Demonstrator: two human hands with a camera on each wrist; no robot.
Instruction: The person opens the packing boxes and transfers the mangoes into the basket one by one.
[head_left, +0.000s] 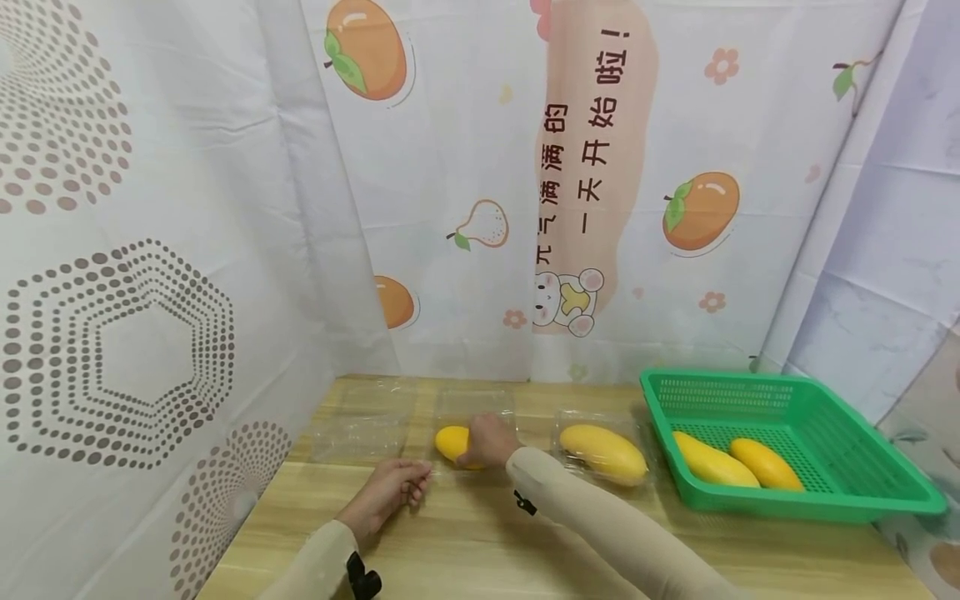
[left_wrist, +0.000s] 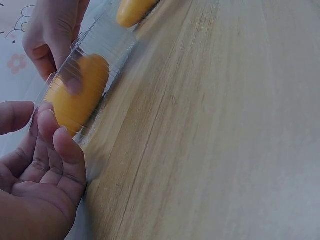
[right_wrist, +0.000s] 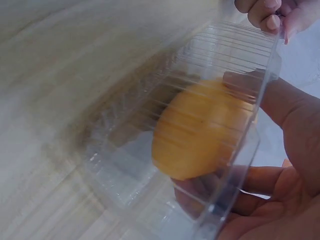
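A transparent plastic box (right_wrist: 240,37) stands in the middle of the table, and a yellow-orange mango (head_left: 450,442) sits inside it. My right hand (head_left: 491,440) reaches over the rim from above and grips the mango, thumb on one side and fingers on the other. At the box's left end, my left hand (head_left: 392,492) pinches the rim between thumb and fingertips. The left wrist view shows that pinch close up, with the mango (left_wrist: 82,92) seen through the ribbed wall. The box's raised lid (head_left: 474,402) leans back behind the right hand.
Another transparent box (head_left: 360,437) with its lid up stands on the left. To the right, a mango (head_left: 603,454) lies in a third box. A green basket (head_left: 795,501) at far right holds two mangoes (head_left: 765,465). Printed curtains (head_left: 450,167) close off the back and sides.
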